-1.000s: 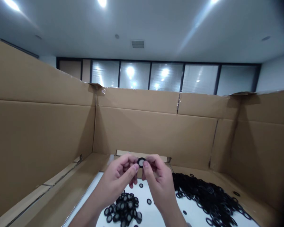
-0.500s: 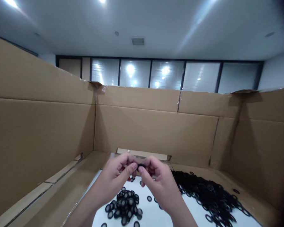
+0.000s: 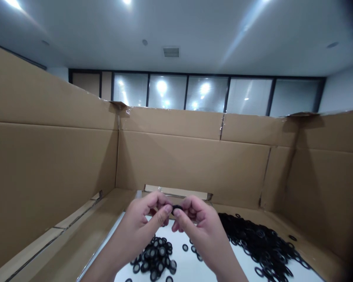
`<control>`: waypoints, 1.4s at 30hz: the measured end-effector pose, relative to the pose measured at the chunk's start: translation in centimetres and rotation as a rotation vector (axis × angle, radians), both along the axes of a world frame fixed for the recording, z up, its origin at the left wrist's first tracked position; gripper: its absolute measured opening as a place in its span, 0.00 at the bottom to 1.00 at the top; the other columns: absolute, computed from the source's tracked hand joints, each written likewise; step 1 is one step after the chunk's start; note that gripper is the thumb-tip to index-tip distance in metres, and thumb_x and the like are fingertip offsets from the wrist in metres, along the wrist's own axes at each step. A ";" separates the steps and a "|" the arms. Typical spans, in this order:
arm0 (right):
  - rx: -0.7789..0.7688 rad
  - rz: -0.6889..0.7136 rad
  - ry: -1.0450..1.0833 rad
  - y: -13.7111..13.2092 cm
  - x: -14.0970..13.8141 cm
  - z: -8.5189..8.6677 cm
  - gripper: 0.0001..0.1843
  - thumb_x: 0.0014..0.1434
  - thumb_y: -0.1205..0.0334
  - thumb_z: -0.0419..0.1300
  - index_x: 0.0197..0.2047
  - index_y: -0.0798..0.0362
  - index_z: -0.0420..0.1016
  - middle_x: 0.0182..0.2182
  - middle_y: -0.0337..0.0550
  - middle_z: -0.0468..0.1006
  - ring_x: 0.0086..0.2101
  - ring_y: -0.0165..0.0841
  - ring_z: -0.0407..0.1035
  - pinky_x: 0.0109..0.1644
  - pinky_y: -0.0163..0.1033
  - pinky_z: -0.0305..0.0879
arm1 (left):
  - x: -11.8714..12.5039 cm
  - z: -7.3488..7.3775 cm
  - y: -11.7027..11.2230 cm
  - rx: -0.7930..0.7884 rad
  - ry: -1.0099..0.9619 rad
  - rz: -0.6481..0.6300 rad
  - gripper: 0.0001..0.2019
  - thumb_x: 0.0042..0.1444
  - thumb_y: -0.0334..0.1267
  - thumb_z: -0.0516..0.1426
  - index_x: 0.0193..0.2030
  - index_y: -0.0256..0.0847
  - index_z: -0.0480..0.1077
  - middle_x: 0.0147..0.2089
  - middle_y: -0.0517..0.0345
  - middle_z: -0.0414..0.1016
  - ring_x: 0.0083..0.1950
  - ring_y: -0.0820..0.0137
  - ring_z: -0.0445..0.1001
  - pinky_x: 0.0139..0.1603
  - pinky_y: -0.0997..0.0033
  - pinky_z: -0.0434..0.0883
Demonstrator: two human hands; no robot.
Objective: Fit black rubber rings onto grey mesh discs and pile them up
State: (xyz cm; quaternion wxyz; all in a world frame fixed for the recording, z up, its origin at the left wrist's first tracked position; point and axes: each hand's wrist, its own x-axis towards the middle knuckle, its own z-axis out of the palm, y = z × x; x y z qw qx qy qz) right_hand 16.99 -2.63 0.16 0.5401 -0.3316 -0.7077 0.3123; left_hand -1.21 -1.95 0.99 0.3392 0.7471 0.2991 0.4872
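My left hand [image 3: 151, 215] and my right hand [image 3: 195, 219] meet in the middle of the view, above a white surface [image 3: 179, 270]. Between their pinched thumbs and forefingers is a small black ring [image 3: 177, 207], gripped from both sides. Fingertips cover part of it. Below the left hand lies a heap of small black rings with pale centres [image 3: 155, 256]. A much larger pile of black rings [image 3: 259, 243] spreads to the right of my right hand. A few single rings [image 3: 185, 247] lie between the two piles, some partly behind the right hand.
Tall cardboard walls [image 3: 188, 160] enclose the work area at the back, left and right. A cardboard strip [image 3: 176, 192] stands just beyond my hands. One loose ring [image 3: 292, 237] lies on the cardboard at the far right.
My hands have shifted slightly, and the black ring between them shows more of its loop. The right hand sits a little further right. The piles look the same.
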 end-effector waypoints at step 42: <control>0.001 -0.044 0.133 1.1 -2.6 -1.1 0.27 0.71 0.41 0.49 0.26 0.52 0.63 0.15 0.33 0.64 0.16 0.27 0.61 0.21 0.31 0.56 | 1.6 -1.0 1.4 -0.068 -0.081 -0.105 0.20 0.71 0.50 0.47 0.31 0.39 0.63 0.25 0.61 0.69 0.26 0.74 0.68 0.28 0.74 0.63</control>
